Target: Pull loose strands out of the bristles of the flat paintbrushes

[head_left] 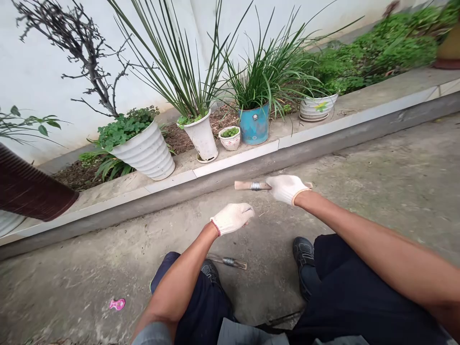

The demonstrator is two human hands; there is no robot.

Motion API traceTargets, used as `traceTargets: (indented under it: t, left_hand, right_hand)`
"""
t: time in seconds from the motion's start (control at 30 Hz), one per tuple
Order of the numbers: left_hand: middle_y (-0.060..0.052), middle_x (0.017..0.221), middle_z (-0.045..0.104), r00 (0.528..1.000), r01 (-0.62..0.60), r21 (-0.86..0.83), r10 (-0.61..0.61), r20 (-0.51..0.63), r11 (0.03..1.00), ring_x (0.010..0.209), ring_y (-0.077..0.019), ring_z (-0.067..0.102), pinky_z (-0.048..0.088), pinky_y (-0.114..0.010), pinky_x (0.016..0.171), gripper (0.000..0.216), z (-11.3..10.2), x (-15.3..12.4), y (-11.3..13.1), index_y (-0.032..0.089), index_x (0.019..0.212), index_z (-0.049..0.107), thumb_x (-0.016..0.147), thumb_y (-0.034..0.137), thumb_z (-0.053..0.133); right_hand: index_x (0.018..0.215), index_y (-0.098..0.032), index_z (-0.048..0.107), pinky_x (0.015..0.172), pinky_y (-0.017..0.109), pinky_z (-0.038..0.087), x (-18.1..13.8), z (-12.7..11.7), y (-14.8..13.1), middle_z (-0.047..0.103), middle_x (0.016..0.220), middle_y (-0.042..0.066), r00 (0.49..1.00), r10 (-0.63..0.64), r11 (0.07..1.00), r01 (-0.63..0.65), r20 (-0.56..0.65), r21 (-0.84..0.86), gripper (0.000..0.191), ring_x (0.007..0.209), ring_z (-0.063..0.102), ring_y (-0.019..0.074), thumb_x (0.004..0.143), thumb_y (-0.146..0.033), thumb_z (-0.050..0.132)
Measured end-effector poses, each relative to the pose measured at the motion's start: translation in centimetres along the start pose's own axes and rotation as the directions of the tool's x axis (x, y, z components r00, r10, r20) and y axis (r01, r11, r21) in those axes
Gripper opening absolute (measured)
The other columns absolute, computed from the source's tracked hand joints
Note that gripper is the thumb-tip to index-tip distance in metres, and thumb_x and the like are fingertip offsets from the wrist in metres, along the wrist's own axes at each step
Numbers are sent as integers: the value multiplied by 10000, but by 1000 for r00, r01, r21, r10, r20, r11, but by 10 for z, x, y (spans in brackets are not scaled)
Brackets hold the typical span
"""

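My right hand [286, 188], in a white knit glove, is closed round a wooden tool handle [247, 185] with a metal ferrule, held level above the concrete ground. The handle sticks out to the left of the fist; the working end is hidden. My left hand [233, 218], also gloved, hovers lower and nearer to me with fingers curled loosely and nothing visible in it. A second tool with a metal collar [230, 262] lies on the ground by my left shoe [210, 270]. I am crouched, knees apart.
A raised concrete kerb [230, 167] runs across ahead, bearing a ribbed white pot [147, 153], a tall white pot [201, 136], a small bowl pot [230, 139], a blue tin pot [254, 124] and a painted pot [318, 106]. A pink scrap [117, 304] lies lower left.
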State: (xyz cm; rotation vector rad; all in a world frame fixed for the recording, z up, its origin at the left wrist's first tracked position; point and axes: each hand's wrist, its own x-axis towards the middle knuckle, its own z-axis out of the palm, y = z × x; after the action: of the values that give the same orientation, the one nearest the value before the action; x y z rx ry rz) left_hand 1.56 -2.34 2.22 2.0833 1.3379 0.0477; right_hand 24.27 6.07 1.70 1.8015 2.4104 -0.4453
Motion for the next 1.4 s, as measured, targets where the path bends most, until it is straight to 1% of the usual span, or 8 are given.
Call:
traceTargets:
  t: [0.13, 0.33, 0.57, 0.77, 0.93, 1.1, 1.27, 1.4]
  left_hand:
    - [-12, 804, 715, 999, -21, 131, 26, -34, 991, 757, -179, 639, 428, -265, 706, 341, -12, -3, -4, 211, 844, 675, 1029, 356, 429]
    - [7, 699, 672, 999, 29, 46, -28, -32, 999, 664, -165, 603, 421, -266, 660, 356, -18, -5, -13, 205, 829, 702, 1014, 422, 488]
    - [-23, 787, 720, 1000, 10, -123, -12, -13, 992, 721, -165, 660, 488, -262, 744, 393, -1, -1, -8, 191, 813, 656, 1044, 426, 441]
    - [4, 788, 715, 999, -7, -98, 11, 43, 995, 722, -154, 656, 471, -245, 733, 361, 9, 3, 1, 204, 823, 625, 1033, 409, 414]
    - [14, 745, 694, 998, 2, -25, 0, 57, 1000, 686, -162, 627, 440, -250, 686, 344, 9, 0, 0, 215, 886, 675, 1023, 407, 424]
    - [-1, 807, 703, 996, 12, 69, -6, -88, 998, 739, -174, 638, 430, -258, 704, 378, -10, -2, -10, 221, 1012, 718, 1039, 420, 398]
    - [0, 764, 685, 993, -17, 58, 23, -112, 998, 716, -174, 636, 448, -267, 734, 358, -18, -3, -18, 211, 957, 727, 1025, 392, 425]
    - [-21, 777, 696, 1000, -8, -59, 6, -26, 998, 697, -172, 647, 480, -274, 719, 347, -7, -1, -13, 188, 901, 700, 1017, 391, 442]
  right_hand:
    - [797, -169, 720, 810, 426, 500, -10, 20, -11, 741, 905, 178, 962, -142, 980, 169, 232, -102, 138, 933, 727, 371, 675, -104, 721]
    - [731, -204, 658, 620, 273, 452, -30, 25, -9, 632, 628, -3, 706, -463, 882, 426, 536, 202, 165, 619, 642, 187, 659, -312, 760]
    - [843, -184, 605, 536, 231, 378, -37, -9, -14, 671, 658, 19, 931, -317, 855, 198, 182, 479, 267, 595, 606, 150, 801, -435, 685]
    - [916, -181, 609, 646, 286, 398, -11, -7, -2, 678, 753, 72, 993, -119, 934, 114, -6, 339, 276, 686, 594, 189, 909, -457, 611]
    - [986, -155, 669, 777, 415, 441, 1, 4, 10, 710, 948, 206, 997, -17, 1000, 19, -77, 23, 168, 848, 648, 305, 934, -273, 562]
    - [897, -138, 740, 744, 374, 451, -11, 13, -3, 722, 883, 175, 970, -91, 976, 132, 226, -175, 171, 852, 690, 305, 742, -105, 676]
    - [799, -196, 695, 623, 264, 399, -31, 13, -5, 662, 686, 10, 746, -448, 890, 425, 493, 164, 182, 660, 635, 182, 691, -335, 737]
    - [886, -185, 676, 586, 229, 383, -38, -3, -7, 691, 714, 9, 821, -440, 861, 270, 363, 432, 293, 643, 629, 155, 754, -445, 709]
